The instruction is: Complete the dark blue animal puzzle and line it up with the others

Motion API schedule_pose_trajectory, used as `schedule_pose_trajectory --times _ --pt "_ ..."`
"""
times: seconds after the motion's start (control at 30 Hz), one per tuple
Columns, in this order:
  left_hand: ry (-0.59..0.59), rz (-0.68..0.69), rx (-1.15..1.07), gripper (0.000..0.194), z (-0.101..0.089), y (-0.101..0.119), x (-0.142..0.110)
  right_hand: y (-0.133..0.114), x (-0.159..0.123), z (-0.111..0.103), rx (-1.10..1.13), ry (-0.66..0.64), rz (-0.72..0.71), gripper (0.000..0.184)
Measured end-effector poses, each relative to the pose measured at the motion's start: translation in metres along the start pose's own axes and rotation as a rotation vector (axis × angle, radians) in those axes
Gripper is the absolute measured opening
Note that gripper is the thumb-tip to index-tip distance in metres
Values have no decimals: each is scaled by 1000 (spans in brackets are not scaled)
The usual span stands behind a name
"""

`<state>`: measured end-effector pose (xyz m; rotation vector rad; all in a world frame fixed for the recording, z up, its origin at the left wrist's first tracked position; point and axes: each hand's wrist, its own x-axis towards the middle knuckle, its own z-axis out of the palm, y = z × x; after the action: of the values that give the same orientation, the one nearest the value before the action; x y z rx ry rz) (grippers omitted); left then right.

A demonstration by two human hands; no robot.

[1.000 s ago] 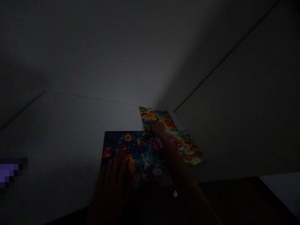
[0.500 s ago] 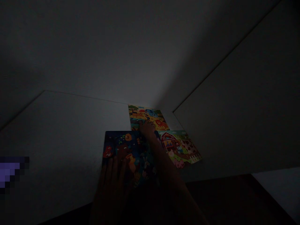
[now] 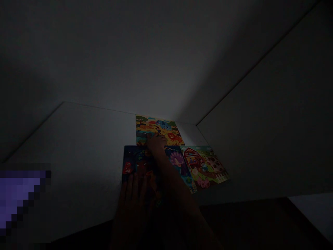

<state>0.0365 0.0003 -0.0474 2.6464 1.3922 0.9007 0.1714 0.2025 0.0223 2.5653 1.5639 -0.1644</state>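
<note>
My left hand (image 3: 132, 194) lies with fingers spread on the lower left of a dark blue night-forest picture (image 3: 177, 159). My right hand (image 3: 156, 141) reaches across that picture to a yellow safari picture (image 3: 162, 125) showing an elephant and a lion. Its fingers are bent together at the lower part of the safari picture. Whether they pinch its edge or press on its face is hard to see. A farm picture (image 3: 203, 166) with a red barn sits right of the forest picture. My right forearm hides part of the forest picture.
Pale wall surfaces (image 3: 99, 132) surround the pictures and meet at a corner on the right. A dark area (image 3: 247, 215) lies below. A pixelated purple patch (image 3: 18, 191) covers the lower left. The light is very dim.
The safari picture has shifted left against the wall, and my right hand has moved left with it. The view has turned slightly. My left hand stays on the forest picture.
</note>
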Motion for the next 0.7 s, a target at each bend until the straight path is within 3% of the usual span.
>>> schedule_pose_trajectory --times 0.1,0.27,0.7 --pt "0 -45 7 52 2 4 1 -12 -3 -1 -7 17 76 76" --pt "62 -89 99 67 7 13 1 -28 -12 -3 22 10 56 74" --pt "81 -64 145 68 2 16 2 -56 -24 -2 17 7 -15 80"
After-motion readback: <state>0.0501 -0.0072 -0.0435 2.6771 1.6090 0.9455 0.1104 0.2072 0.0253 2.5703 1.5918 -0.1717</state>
